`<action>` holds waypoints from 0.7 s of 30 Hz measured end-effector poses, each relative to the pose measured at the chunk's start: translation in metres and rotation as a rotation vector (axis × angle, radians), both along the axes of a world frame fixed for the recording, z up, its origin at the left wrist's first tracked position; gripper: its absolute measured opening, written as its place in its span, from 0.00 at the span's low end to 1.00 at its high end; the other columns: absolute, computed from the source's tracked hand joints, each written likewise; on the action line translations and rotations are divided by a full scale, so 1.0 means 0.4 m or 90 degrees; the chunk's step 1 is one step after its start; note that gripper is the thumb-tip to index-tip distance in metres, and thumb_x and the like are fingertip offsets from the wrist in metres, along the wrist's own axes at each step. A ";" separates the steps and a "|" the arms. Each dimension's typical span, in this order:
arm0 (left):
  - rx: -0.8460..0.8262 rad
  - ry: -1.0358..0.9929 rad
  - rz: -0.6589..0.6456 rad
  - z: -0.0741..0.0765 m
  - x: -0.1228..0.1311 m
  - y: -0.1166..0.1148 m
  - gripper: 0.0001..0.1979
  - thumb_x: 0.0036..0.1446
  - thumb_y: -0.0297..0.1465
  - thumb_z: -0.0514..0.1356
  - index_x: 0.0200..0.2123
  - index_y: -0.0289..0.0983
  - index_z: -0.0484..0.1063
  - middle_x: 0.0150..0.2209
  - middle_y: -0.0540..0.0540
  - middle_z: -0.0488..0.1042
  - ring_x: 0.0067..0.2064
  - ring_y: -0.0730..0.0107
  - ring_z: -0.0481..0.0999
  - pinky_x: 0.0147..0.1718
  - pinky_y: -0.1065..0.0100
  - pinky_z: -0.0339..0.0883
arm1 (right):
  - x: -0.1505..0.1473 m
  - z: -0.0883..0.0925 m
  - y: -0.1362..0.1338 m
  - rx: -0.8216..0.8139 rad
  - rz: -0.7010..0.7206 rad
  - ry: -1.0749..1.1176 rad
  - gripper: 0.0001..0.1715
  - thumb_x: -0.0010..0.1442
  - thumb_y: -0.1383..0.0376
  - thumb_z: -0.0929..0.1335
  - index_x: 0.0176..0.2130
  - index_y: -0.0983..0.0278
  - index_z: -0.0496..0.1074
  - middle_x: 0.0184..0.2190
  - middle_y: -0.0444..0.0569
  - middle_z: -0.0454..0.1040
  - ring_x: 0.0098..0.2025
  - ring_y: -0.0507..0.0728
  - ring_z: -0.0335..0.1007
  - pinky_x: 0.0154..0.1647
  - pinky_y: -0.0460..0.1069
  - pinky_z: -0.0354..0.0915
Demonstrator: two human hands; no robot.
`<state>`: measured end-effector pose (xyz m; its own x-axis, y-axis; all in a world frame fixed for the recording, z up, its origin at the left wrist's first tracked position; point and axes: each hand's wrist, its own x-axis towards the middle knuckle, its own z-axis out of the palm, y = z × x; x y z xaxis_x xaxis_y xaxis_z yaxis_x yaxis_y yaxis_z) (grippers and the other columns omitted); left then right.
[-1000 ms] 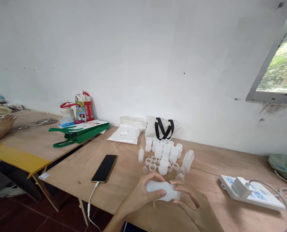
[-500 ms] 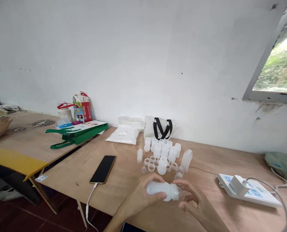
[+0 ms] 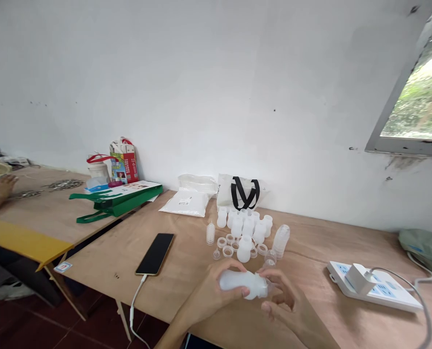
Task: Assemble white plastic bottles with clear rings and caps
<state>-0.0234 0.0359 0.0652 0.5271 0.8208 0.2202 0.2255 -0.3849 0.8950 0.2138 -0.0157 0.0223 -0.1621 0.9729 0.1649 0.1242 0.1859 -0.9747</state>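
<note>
My left hand (image 3: 221, 286) is wrapped round the body of a milky-white baby bottle (image 3: 239, 283), which lies on its side in the air above the table. At the bottle's right end my right hand (image 3: 283, 295) curls its fingers about the collar and clear nipple, with its thumb a little below them. The fingers partly hide the nipple. Just beyond stand several bottle bodies (image 3: 248, 227), one nearer bottle body (image 3: 244, 249), and loose collar rings (image 3: 227, 251). Stacked clear caps (image 3: 281, 240) stand to their right, and a clear cap (image 3: 270, 258) lies nearer my right hand.
A phone (image 3: 155, 254) with a charging cable lies left. A power strip (image 3: 376, 286) with a plugged-in charger sits right. Behind are a plastic package (image 3: 187, 199), a white bag with black handles (image 3: 225, 194) and a green bag (image 3: 121, 203). Another person's hand (image 3: 1, 186) is far left.
My right hand has shifted slightly left along the bottle's end, its thumb moving left beneath the collar. The bottle has moved slightly left and up, still in my left hand.
</note>
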 end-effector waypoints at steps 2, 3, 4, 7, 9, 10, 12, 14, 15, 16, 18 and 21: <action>0.004 -0.011 -0.006 0.000 0.000 -0.001 0.18 0.55 0.44 0.70 0.46 0.42 0.78 0.45 0.50 0.80 0.46 0.60 0.76 0.46 0.66 0.64 | -0.005 -0.009 0.005 -0.012 0.003 0.021 0.26 0.58 0.48 0.75 0.50 0.55 0.69 0.41 0.47 0.75 0.26 0.51 0.70 0.25 0.47 0.69; 0.015 -0.015 -0.006 0.000 0.001 -0.002 0.18 0.55 0.44 0.70 0.45 0.42 0.78 0.45 0.49 0.80 0.46 0.60 0.76 0.46 0.66 0.64 | -0.010 -0.015 0.010 -0.019 0.000 0.032 0.27 0.59 0.46 0.74 0.51 0.56 0.68 0.36 0.45 0.75 0.24 0.50 0.69 0.22 0.46 0.67; 0.029 -0.019 -0.006 0.000 0.001 -0.004 0.18 0.55 0.44 0.70 0.45 0.42 0.78 0.45 0.49 0.80 0.46 0.60 0.76 0.47 0.66 0.64 | -0.015 -0.022 0.015 -0.027 -0.003 0.041 0.28 0.60 0.44 0.73 0.51 0.57 0.67 0.31 0.43 0.74 0.21 0.50 0.67 0.20 0.45 0.65; 0.066 -0.026 -0.009 0.007 0.000 -0.012 0.16 0.56 0.41 0.70 0.46 0.42 0.78 0.46 0.49 0.80 0.47 0.61 0.77 0.48 0.66 0.64 | -0.023 -0.029 0.021 -0.041 -0.015 0.030 0.29 0.61 0.41 0.70 0.50 0.59 0.69 0.24 0.41 0.72 0.18 0.50 0.64 0.18 0.44 0.63; 0.071 -0.019 -0.011 0.013 -0.003 -0.017 0.16 0.56 0.40 0.70 0.46 0.42 0.78 0.46 0.49 0.80 0.46 0.62 0.77 0.47 0.67 0.65 | -0.020 -0.021 0.014 -0.037 -0.025 0.009 0.28 0.60 0.43 0.72 0.50 0.58 0.71 0.31 0.46 0.76 0.25 0.52 0.70 0.21 0.45 0.67; 0.070 -0.014 -0.009 0.015 -0.004 -0.018 0.16 0.56 0.40 0.70 0.46 0.43 0.78 0.45 0.50 0.80 0.46 0.62 0.77 0.47 0.67 0.66 | -0.018 -0.016 0.010 -0.031 -0.026 0.003 0.27 0.59 0.45 0.74 0.50 0.57 0.71 0.36 0.48 0.77 0.28 0.53 0.72 0.24 0.46 0.69; 0.071 -0.012 -0.001 0.017 -0.005 -0.019 0.17 0.55 0.41 0.71 0.46 0.43 0.78 0.45 0.50 0.80 0.45 0.62 0.78 0.47 0.67 0.66 | -0.015 -0.008 0.004 -0.024 -0.018 0.010 0.29 0.57 0.48 0.76 0.53 0.55 0.71 0.42 0.49 0.77 0.31 0.53 0.72 0.27 0.47 0.71; 0.088 -0.031 -0.009 0.017 -0.004 -0.022 0.17 0.54 0.40 0.72 0.46 0.43 0.78 0.45 0.49 0.80 0.46 0.62 0.78 0.48 0.67 0.67 | -0.019 -0.010 0.007 -0.028 -0.008 0.035 0.30 0.56 0.47 0.76 0.53 0.56 0.72 0.39 0.48 0.77 0.27 0.52 0.70 0.23 0.46 0.71; 0.105 -0.041 -0.021 0.017 -0.003 -0.026 0.16 0.55 0.39 0.72 0.45 0.43 0.78 0.46 0.49 0.80 0.47 0.62 0.78 0.48 0.67 0.67 | -0.023 -0.014 0.012 -0.036 -0.001 0.051 0.31 0.56 0.46 0.76 0.52 0.58 0.73 0.36 0.47 0.76 0.24 0.51 0.69 0.20 0.46 0.69; 0.126 -0.045 -0.034 0.018 -0.002 -0.031 0.14 0.55 0.38 0.71 0.44 0.43 0.79 0.47 0.48 0.79 0.47 0.63 0.78 0.49 0.68 0.68 | -0.027 -0.019 0.018 -0.048 0.007 0.068 0.31 0.56 0.43 0.75 0.50 0.59 0.74 0.33 0.47 0.76 0.21 0.50 0.67 0.18 0.45 0.68; 0.167 -0.027 -0.060 0.022 -0.001 -0.043 0.09 0.58 0.35 0.70 0.43 0.44 0.80 0.50 0.48 0.78 0.49 0.64 0.78 0.51 0.69 0.67 | -0.036 -0.029 0.030 -0.069 0.022 0.096 0.33 0.55 0.39 0.73 0.47 0.62 0.75 0.26 0.44 0.73 0.17 0.49 0.64 0.15 0.45 0.67; 0.171 -0.007 -0.062 0.029 0.000 -0.053 0.11 0.58 0.33 0.69 0.45 0.45 0.79 0.51 0.50 0.78 0.50 0.65 0.78 0.51 0.69 0.66 | -0.039 -0.034 0.032 -0.065 0.033 0.110 0.32 0.57 0.38 0.72 0.45 0.62 0.75 0.22 0.42 0.70 0.18 0.51 0.67 0.16 0.45 0.69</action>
<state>-0.0235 0.0147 0.0769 0.5971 0.6779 0.4288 0.1664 -0.6276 0.7605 0.1984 -0.0027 0.0089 -0.1904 0.9770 0.0957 -0.0544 0.0869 -0.9947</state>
